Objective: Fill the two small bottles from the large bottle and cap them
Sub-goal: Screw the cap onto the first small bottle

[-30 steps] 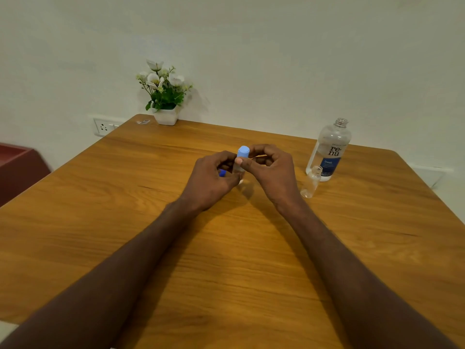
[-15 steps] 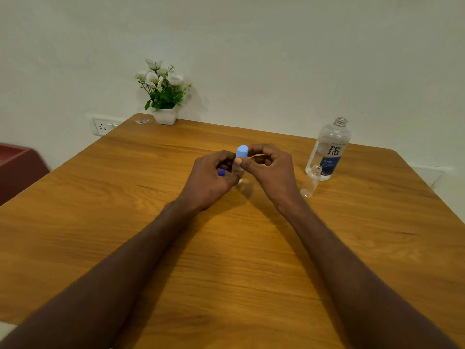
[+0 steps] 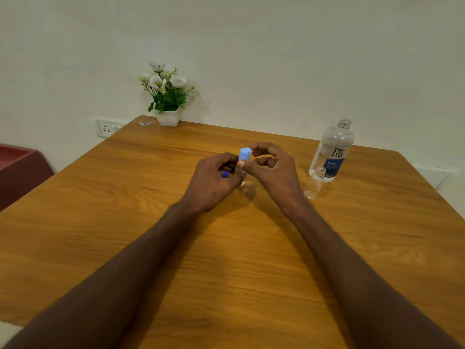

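Head view, 1 camera: worn at head height, facing forward and down across wooden table [image 3: 226, 260] toward wall [image 3: 251, 46]; wide-angle, forearms near, table's far edge distant.

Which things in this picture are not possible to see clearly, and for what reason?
Head view only:
- Small bottle under the light blue cap: body covered by left hand and right hand; fill level unknown.
- Dark blue piece: mostly behind the left fingers; unidentifiable.
- Second small bottle and large bottle: clear, liquid level too faint.
- Small item by the flower pot: too small.
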The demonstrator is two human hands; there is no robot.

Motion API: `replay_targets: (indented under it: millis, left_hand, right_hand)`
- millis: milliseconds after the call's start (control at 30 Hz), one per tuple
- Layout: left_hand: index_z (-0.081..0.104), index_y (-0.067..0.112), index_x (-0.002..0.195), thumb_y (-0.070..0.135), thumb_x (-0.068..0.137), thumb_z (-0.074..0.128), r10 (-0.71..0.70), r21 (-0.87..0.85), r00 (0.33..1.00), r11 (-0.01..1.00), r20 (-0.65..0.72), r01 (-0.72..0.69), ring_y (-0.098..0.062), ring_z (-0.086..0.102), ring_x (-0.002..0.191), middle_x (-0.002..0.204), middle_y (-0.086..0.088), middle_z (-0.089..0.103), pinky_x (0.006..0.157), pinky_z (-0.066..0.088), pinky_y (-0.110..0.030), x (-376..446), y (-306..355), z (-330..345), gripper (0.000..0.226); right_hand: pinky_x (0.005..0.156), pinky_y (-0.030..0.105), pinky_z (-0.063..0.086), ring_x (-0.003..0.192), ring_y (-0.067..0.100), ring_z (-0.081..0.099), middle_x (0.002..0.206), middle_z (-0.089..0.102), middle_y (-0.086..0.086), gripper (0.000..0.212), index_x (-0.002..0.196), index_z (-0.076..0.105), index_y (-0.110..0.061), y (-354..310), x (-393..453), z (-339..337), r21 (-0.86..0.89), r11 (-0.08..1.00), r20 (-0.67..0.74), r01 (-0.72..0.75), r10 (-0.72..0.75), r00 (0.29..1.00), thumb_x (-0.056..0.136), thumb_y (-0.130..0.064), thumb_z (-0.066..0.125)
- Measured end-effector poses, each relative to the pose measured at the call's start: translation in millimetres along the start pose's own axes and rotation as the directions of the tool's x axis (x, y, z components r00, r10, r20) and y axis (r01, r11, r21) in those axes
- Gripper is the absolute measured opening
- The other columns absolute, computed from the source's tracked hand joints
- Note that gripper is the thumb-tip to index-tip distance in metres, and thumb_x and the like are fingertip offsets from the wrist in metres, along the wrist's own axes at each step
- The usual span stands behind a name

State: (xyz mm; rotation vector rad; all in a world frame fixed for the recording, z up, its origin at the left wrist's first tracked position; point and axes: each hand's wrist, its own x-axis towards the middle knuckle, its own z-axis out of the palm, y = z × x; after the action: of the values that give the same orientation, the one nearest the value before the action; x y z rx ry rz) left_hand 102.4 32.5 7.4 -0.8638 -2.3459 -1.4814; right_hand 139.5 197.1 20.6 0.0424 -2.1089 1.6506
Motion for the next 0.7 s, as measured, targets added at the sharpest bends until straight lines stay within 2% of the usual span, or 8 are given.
replay_targets:
  millis: [133, 233, 333, 433, 567, 700]
  left_hand:
    - [0.073, 0.009, 0.123, 0.018, 0.094, 0.075, -0.002, 0.004, 1.000, 1.000, 0.014, 0.002, -0.010, 0.071, 0.100, 0.108, 0.000, 0.076, 0.090, 0.061, -0.035, -0.4, 1.0, -0.4, 0.030]
    - [0.074, 0.010, 0.120, 0.017, 0.093, 0.076, -0.009, -0.014, 1.000, 1.000, 0.007, 0.010, -0.009, 0.072, 0.097, 0.106, 0.001, 0.077, 0.088, 0.061, -0.033, -0.3, 0.7, -0.7, 0.028]
    - [0.074, 0.010, 0.120, 0.015, 0.092, 0.076, -0.015, -0.021, 1.000, 1.000, 0.014, 0.015, -0.009, 0.072, 0.096, 0.104, 0.002, 0.077, 0.087, 0.061, -0.031, -0.4, -0.3, -0.4, 0.028]
    - [0.074, 0.010, 0.119, 0.015, 0.092, 0.076, -0.001, -0.014, 1.000, 1.000, 0.010, 0.001, -0.009, 0.072, 0.096, 0.105, 0.001, 0.077, 0.086, 0.061, -0.030, -0.4, -1.1, -0.2, 0.027]
    - [0.074, 0.010, 0.120, 0.015, 0.092, 0.077, 0.011, -0.017, 1.000, 1.000, 0.010, -0.010, -0.008, 0.072, 0.095, 0.104, 0.002, 0.077, 0.085, 0.061, -0.028, -0.3, -1.6, -0.3, 0.029]
    - [0.074, 0.010, 0.120, 0.016, 0.091, 0.077, 0.009, -0.018, 1.000, 1.000, 0.012, -0.009, -0.008, 0.072, 0.095, 0.105, 0.002, 0.077, 0.086, 0.061, -0.029, 0.3, -2.8, -0.4, 0.029]
  right_hand:
    - [0.079, 0.030, 0.060, 0.099, 0.023, 0.071, 0.120, 0.068, 0.006, 0.041, 0.119, 0.069, -0.012, 1.6, -0.2, 0.4, -0.010, 1.000, -0.003, -0.012, 0.012, 1.000, 0.083, -0.019, 0.088]
    - [0.079, 0.029, 0.062, 0.097, 0.023, 0.069, 0.120, 0.065, 0.008, 0.047, 0.125, 0.066, -0.017, -0.4, -0.6, -0.8, 0.017, 1.000, 0.008, 0.008, -0.008, 1.000, 0.083, -0.019, 0.087]
    - [0.077, 0.026, 0.058, 0.097, 0.019, 0.069, 0.119, 0.068, 0.005, 0.039, 0.120, 0.070, -0.015, -0.1, -0.8, 0.1, -0.015, 0.999, -0.005, 0.029, -0.029, 1.000, 0.084, -0.018, 0.086]
    - [0.077, 0.025, 0.058, 0.092, 0.015, 0.068, 0.116, 0.068, 0.004, 0.039, 0.117, 0.068, -0.014, 0.3, -1.0, 0.6, 0.014, 1.000, 0.000, 0.007, -0.007, 1.000, 0.083, -0.018, 0.087]
    - [0.077, 0.026, 0.058, 0.094, 0.021, 0.069, 0.118, 0.068, 0.006, 0.038, 0.118, 0.069, -0.014, -0.1, -0.6, -0.1, 0.012, 1.000, -0.002, 0.022, -0.022, 1.000, 0.084, -0.017, 0.086]
    - [0.079, 0.029, 0.061, 0.094, 0.018, 0.068, 0.117, 0.067, 0.006, 0.040, 0.119, 0.066, -0.013, 0.2, -0.8, 0.5, 0.012, 1.000, -0.001, 0.016, -0.016, 1.000, 0.085, -0.019, 0.086]
